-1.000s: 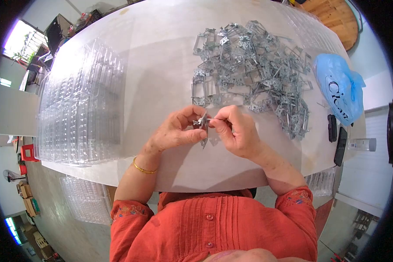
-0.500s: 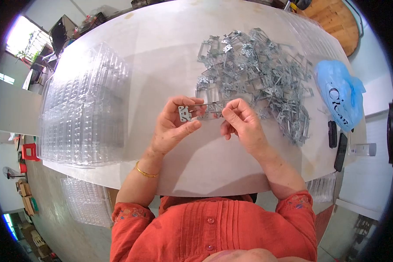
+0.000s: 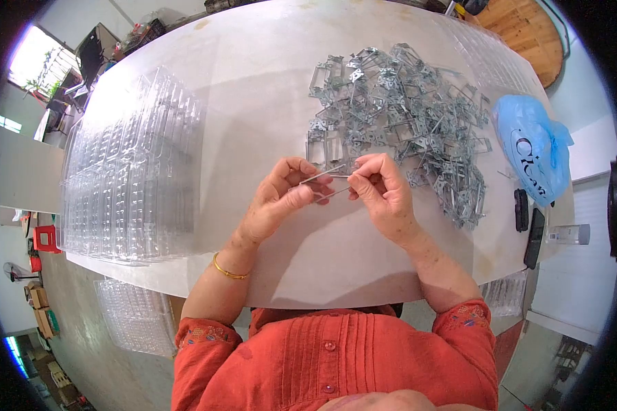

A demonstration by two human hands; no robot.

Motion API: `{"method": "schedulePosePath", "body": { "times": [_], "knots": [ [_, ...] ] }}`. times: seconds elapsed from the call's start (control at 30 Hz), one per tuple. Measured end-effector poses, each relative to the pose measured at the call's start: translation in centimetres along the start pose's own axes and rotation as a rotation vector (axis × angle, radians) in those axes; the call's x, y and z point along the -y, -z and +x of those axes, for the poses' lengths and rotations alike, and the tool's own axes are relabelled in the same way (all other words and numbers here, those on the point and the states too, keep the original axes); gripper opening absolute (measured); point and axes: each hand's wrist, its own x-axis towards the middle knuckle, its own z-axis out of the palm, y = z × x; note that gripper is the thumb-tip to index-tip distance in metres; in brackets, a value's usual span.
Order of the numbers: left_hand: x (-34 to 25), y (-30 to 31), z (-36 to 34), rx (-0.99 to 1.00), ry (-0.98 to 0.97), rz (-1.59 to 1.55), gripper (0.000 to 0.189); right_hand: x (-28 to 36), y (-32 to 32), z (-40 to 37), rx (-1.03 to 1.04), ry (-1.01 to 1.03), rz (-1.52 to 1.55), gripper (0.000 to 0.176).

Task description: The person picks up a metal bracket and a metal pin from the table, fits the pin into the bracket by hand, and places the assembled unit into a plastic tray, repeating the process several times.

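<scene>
Between my hands is a thin metal bracket (image 3: 334,177) with long narrow rods, held just above the table near its front edge. My left hand (image 3: 284,195) is closed on its left end, thumb and fingers pinching it. My right hand (image 3: 384,195) pinches the right end between thumb and forefinger. The fingers hide the bracket's end plates. Right beyond my hands lies a tangled pile of similar metal brackets (image 3: 404,109), flat plates with holes joined to rectangular frames.
Stacked clear plastic trays (image 3: 130,171) stand on the left of the white table (image 3: 253,82). At right are a blue plastic bag (image 3: 533,147), a dark phone (image 3: 535,238), a small black case (image 3: 522,210) and a clear cup (image 3: 570,234). More clear trays (image 3: 137,315) sit below the left edge.
The bracket has turned in my fingers: its holed plate faced up at my left hand before, and now its rods show edge-on. Both hands stay in nearly the same place.
</scene>
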Motion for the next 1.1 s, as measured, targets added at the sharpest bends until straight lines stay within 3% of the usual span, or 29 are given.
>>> {"method": "schedulePosePath", "body": {
  "times": [0.2,0.3,0.37,0.57,0.77,1.1],
  "knots": [
    [-1.1,0.0,-0.2,0.073,0.28,-0.144,0.032,-0.9,0.2,-0.4,0.067,0.076,-0.079,0.011],
    [-0.6,0.3,0.0,0.029,0.261,-0.181,0.027,-0.9,0.1,-0.4,0.063,0.063,-0.081,0.011],
    [-0.5,0.7,0.1,0.002,0.25,-0.175,0.025,-0.5,-0.1,-0.1,-0.01,0.2,-0.12,0.011],
    [-0.4,0.6,0.1,-0.009,0.234,-0.147,0.019,-0.4,0.2,0.1,-0.155,0.27,-0.149,0.012],
    [-0.6,-0.1,0.0,0.018,0.224,-0.101,0.018,-0.3,0.4,0.4,-0.135,0.456,-0.398,0.014],
    [-0.7,-0.1,0.0,-0.014,0.213,-0.106,0.019,0.2,0.4,0.3,-0.139,0.516,-0.455,0.016]
  ]
}}
